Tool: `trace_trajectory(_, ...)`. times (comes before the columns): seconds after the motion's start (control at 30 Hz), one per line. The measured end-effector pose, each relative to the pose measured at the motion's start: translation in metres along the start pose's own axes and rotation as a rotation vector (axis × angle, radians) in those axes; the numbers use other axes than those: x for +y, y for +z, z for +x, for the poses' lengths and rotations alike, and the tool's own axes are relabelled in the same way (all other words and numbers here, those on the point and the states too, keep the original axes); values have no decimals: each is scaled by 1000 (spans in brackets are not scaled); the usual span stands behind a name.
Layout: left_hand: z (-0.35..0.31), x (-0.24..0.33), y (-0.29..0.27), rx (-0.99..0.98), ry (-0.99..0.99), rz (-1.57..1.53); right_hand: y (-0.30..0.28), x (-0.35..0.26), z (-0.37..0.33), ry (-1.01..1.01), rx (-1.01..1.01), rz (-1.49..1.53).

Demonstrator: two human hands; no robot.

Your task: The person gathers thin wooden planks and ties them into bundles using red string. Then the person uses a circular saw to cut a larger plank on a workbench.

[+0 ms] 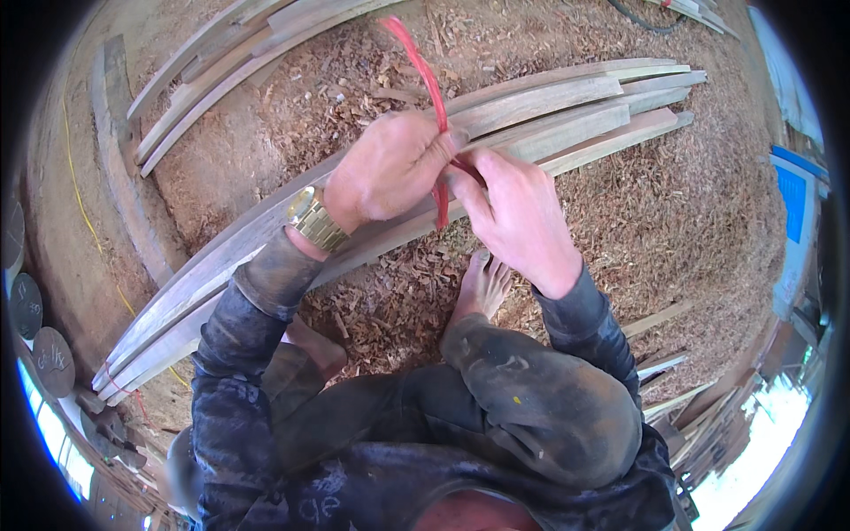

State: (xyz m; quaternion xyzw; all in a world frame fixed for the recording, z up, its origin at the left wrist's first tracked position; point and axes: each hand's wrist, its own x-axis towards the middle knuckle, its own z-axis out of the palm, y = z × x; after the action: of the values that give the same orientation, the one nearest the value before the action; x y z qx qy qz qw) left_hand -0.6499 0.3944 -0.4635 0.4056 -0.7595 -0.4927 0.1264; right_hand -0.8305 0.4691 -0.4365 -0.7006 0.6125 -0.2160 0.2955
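Note:
A bundle of long, sawn wooden strips (540, 104) lies slantwise on the ground in front of me. Over its middle, my left hand (387, 168) is closed, pinching a red plastic string (416, 60) between thumb and fingers. One loose end of the string sticks up past that hand, and another hangs down between both hands. My right hand (521, 212) is closed on the same string, its thumb and forefinger close to the left fingertips. Whether a knot sits there is hidden by the fingers. A thin red tie (119, 388) circles the bundle's left end.
Wood shavings (673, 203) cover the ground. More wooden strips (239, 66) lie at the far left, near a weathered beam (124, 159). A yellow cord (78, 190) runs along the left. Round log ends (53, 361) line the left rim. My bare foot (481, 288) rests beside the bundle.

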Motion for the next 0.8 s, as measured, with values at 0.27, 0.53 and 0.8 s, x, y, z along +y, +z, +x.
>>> trace_trajectory(0.27, -2, 2, -7, 111, 41, -230, 25, -1, 11, 120, 200, 314)
trace_trajectory(0.53, -17, 8, -10, 154, 277, 26, 12, -9, 15, 185, 146, 226)
trace_trajectory(0.8, -24, -20, 7, 359, 460, -123, 10, 4, -7, 806, -238, 1291)
